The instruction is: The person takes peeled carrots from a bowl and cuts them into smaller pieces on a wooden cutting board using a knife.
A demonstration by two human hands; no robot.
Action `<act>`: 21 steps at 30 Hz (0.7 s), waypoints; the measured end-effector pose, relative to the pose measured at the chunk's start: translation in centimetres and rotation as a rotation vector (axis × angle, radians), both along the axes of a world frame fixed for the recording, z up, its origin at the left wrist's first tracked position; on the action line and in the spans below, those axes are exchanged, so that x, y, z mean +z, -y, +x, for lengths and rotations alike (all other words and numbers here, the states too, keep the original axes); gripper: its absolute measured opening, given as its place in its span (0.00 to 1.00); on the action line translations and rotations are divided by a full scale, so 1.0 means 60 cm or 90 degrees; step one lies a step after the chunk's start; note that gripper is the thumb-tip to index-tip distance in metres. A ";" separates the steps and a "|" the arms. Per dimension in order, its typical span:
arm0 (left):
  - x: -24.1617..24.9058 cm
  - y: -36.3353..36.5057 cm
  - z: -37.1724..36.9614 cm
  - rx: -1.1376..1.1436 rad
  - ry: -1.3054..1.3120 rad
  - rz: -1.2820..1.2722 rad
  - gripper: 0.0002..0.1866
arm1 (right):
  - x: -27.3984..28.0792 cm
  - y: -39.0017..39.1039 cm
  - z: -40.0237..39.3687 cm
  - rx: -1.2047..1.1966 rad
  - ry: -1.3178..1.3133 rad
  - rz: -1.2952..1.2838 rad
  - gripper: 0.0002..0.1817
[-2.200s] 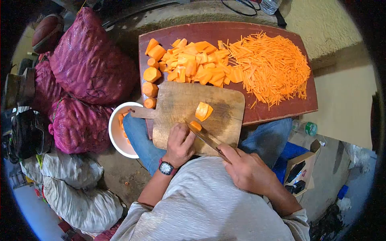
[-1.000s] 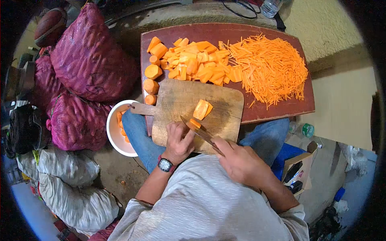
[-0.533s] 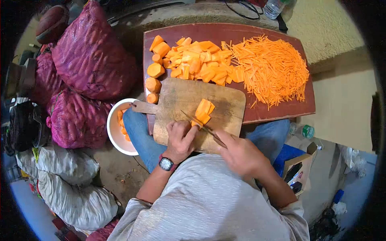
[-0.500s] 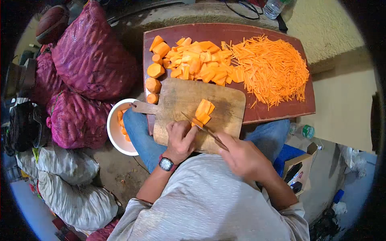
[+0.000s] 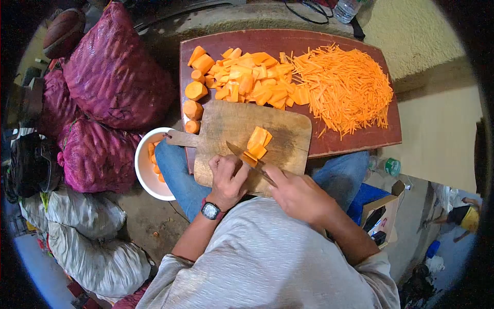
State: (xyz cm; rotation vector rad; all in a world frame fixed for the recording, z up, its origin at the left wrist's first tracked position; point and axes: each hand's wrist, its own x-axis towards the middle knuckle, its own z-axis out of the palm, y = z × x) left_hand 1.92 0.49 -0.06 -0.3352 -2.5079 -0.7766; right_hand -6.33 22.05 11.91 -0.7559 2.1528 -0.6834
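Note:
My right hand (image 5: 301, 196) is wrapped round the handle of a knife (image 5: 237, 152). Its blade points up and left across the wooden cutting board (image 5: 285, 121), over orange carrot slices (image 5: 250, 158). On the other side of the blade, my left hand (image 5: 226, 177) is curled with its fingers against those slices; the blade and knuckles partly hide the contact. Just beyond the knife, a few flat carrot slices (image 5: 259, 138) lie overlapping on the board. A watch (image 5: 210, 210) is on my left wrist.
The red-brown table (image 5: 355, 148) bears carrot chunks (image 5: 195, 91), carrot slices (image 5: 252, 77) and a heap of carrot shreds (image 5: 350, 90). A white bowl (image 5: 142, 172) of carrot pieces stands left. Purple mesh sacks (image 5: 113, 72) fill the left side. A person (image 5: 469, 216) appears far right.
My right hand and the knife have shifted slightly left, and the blade now shows its broad side. My left hand stays at the slices. A person has come into view at far right.

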 end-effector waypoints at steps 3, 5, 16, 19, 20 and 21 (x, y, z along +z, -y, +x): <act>-0.006 -0.004 -0.004 0.011 -0.037 0.004 0.28 | -0.025 0.010 -0.021 0.015 0.022 -0.004 0.24; -0.004 -0.003 -0.001 0.013 -0.027 -0.003 0.28 | -0.032 0.006 -0.018 0.004 0.020 -0.028 0.25; -0.013 0.004 0.002 0.002 -0.021 0.001 0.30 | 0.072 -0.034 0.012 -0.006 0.038 0.004 0.26; -0.008 0.007 0.004 -0.011 -0.003 0.013 0.30 | 0.070 -0.040 0.015 -0.012 0.030 -0.024 0.26; -0.009 0.007 0.004 -0.010 -0.007 0.015 0.31 | 0.067 -0.041 0.014 0.001 0.020 -0.036 0.24; -0.010 0.007 0.004 -0.010 -0.012 0.017 0.31 | 0.065 -0.041 0.013 0.014 0.010 -0.048 0.22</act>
